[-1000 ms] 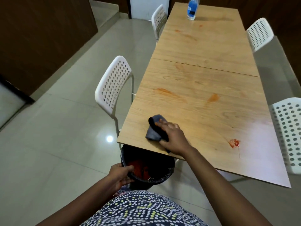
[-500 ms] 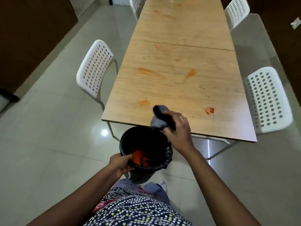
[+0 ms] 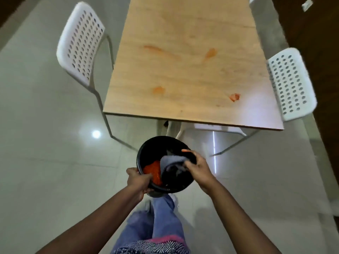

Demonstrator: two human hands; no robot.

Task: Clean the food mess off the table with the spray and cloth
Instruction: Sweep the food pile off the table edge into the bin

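From the head camera, your left hand (image 3: 139,181) grips the near rim of the black bin (image 3: 146,153); your right hand (image 3: 197,169) clutches the grey cloth (image 3: 171,160) over the bin's mouth, above orange mess (image 3: 153,171); orange stains (image 3: 158,90) mark the table (image 3: 192,74) beyond.

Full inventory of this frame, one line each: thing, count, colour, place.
table: 1, light wood, centre top
stains: 4 seen, orange-red, near end of table
chairs: 2 whole, white perforated, either side of table; sliver of a third top right
bin: 1, black, held below table edge
food waste: orange, inside bin
cloth: 1, grey, over bin mouth
left hand: grips bin rim
right hand: holds cloth
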